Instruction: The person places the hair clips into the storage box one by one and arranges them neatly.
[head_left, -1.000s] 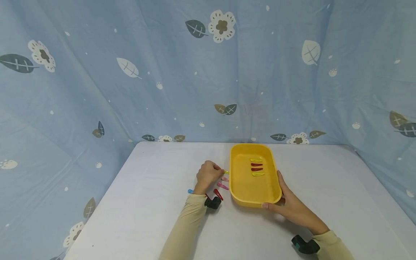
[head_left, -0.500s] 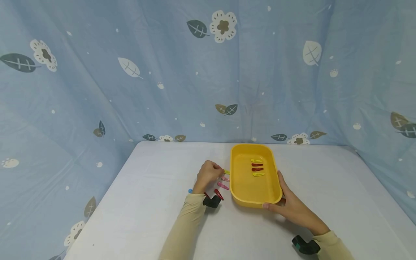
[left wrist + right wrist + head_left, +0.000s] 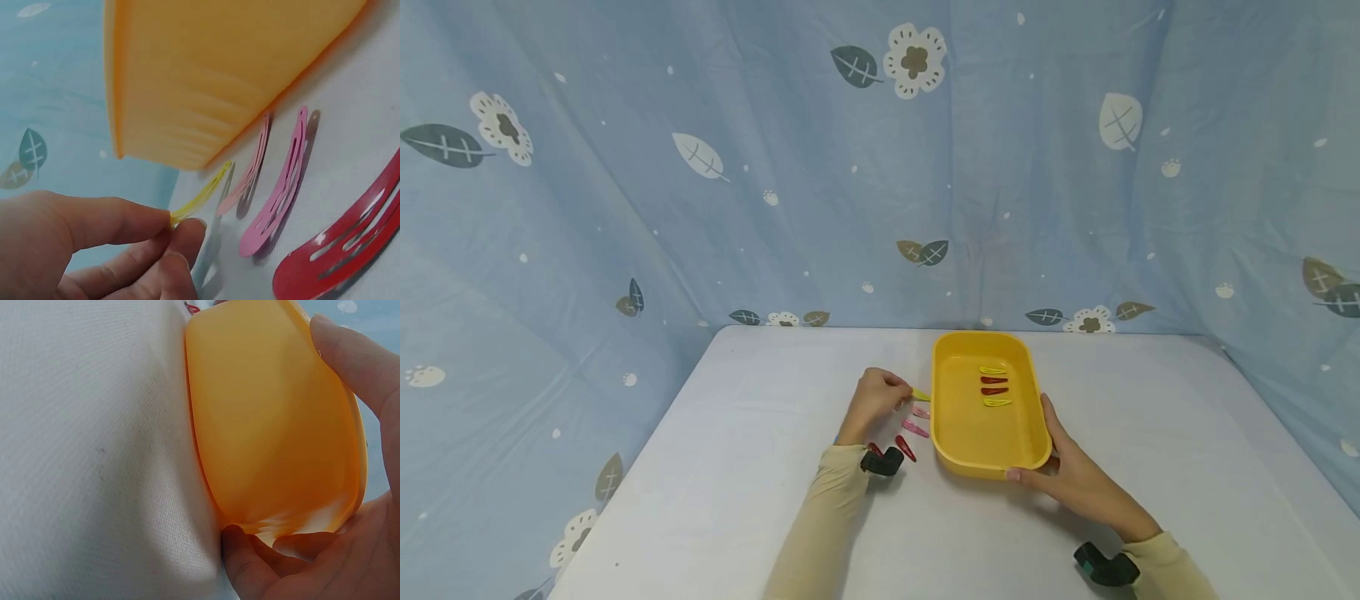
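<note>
blue curtain (image 3: 880,167) | print: leaves (image 3: 853,67), white flowers (image 3: 914,62), paw marks (image 3: 1171,169) | white table (image 3: 715,475) before it

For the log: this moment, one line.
left hand: pinches slim yellow hair clip; right hand: holds rectangular yellow plastic tray; inside: two yellow clips, two red clips

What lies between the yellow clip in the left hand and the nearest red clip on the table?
A paler pink clip nearer the yellow clip, and a deeper pink clip nearer the red clip, as the left wrist view shows.
</note>
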### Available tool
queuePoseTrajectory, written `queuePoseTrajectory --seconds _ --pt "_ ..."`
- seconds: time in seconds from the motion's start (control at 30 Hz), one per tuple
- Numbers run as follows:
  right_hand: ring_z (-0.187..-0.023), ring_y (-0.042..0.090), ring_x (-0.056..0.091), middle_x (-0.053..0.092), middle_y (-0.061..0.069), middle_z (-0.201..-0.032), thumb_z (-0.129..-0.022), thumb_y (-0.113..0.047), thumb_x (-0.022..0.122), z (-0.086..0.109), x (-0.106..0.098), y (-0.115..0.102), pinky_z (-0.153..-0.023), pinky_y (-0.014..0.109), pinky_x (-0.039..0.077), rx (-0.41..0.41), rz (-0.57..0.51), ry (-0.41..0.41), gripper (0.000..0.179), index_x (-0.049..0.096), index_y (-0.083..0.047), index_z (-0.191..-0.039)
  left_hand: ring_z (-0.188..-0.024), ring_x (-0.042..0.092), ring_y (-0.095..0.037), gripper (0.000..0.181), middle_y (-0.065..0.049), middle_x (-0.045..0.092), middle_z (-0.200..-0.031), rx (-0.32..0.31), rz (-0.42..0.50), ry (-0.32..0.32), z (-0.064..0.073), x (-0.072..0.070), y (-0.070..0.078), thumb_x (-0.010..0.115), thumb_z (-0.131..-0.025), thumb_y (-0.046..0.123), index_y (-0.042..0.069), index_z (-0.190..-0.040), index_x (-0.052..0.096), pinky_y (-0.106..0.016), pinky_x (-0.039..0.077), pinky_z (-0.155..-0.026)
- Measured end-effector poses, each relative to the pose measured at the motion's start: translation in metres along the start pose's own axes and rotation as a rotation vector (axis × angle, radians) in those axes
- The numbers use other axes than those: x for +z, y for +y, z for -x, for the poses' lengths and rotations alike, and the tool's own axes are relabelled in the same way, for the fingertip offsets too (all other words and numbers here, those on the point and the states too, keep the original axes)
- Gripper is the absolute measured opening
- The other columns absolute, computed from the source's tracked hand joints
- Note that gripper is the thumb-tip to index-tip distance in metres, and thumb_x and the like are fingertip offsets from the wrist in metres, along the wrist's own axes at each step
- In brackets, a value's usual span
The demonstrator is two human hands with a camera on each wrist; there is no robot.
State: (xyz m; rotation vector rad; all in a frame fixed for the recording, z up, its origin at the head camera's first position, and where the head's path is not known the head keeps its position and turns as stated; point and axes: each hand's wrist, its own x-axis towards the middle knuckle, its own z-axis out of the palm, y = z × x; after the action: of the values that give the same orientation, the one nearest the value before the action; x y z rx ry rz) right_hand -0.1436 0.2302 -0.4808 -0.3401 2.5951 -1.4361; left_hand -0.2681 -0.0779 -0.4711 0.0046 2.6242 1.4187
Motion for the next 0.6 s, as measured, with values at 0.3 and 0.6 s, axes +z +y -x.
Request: queuePoseTrajectory --seconds 0.3,0.6 --pt "-0.153 0.045 0.032 -0.005 0.02 -0.175 -0.092 -0.038 0.078 0.001 -0.001 -0.002 -0.112 0.057 0.041 -0.005 0.0 -0.003 0.124 -0.022 -0.021 -0.163 -0.07 0.063 -0.016 0.016 -0.015 0.077 -0.087 0.02 0.045 0.001 -0.002 -0.007 -0.002 0.072 -0.092 0.013 0.0 -0.098 0.078 -0.022 0.047 -0.062" --pt "-0.153 0.046 0.031 -0.004 0.02 -0.175 -0.092 -0.038 0.078 0.001 0.0 -0.001 -0.113 0.058 0.04 -0.006 0.001 -0.003 0.124 -0.022 -0.022 -0.163 -0.071 0.065 -0.017 0.015 -0.015 0.079 -0.091 0.043 0.086 0.027 -0.004 -0.012 -0.004 0.072 -0.092 0.01 -0.001 -0.1 0.078 -0.022 0.05 -0.062"
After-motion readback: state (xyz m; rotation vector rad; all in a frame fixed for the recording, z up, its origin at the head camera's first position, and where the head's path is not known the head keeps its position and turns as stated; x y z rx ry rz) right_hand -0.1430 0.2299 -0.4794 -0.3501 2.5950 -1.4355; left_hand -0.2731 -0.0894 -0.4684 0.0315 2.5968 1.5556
